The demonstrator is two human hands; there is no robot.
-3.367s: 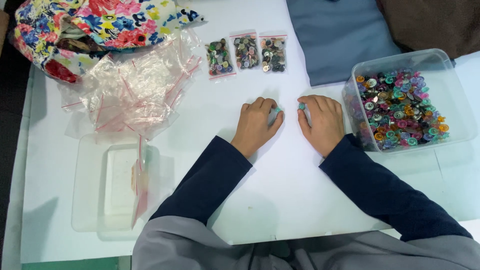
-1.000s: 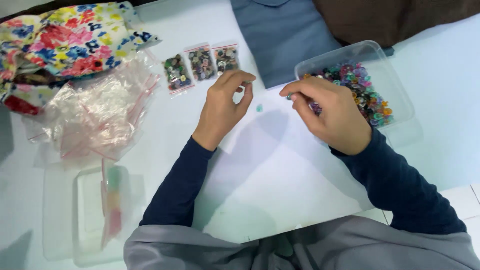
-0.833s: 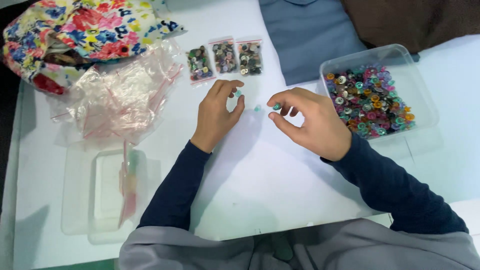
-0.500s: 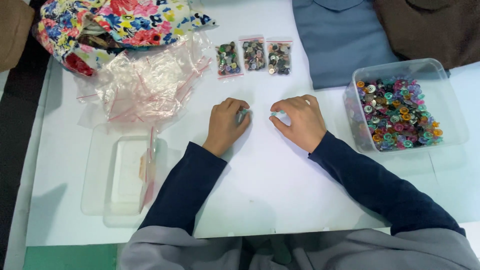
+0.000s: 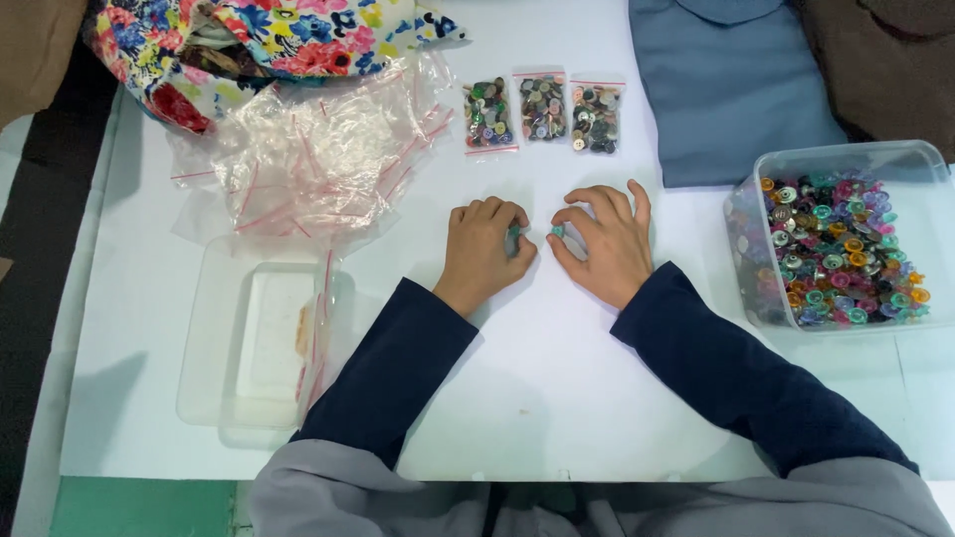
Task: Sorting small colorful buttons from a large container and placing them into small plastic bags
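Between the two hands, near the middle of the white table, sits a small teal button, pinched at the fingertips of the right hand. The left hand is curled closed just beside it, with another bit of teal showing at its fingertips; the two hands are almost touching. Beyond them lie three small clear bags of mixed buttons in a row. To the right stands a clear plastic tub full of coloured buttons, with blue cloth behind it. To the left lie a heap of empty zip bags, a flowered fabric bag and an empty clear tray.
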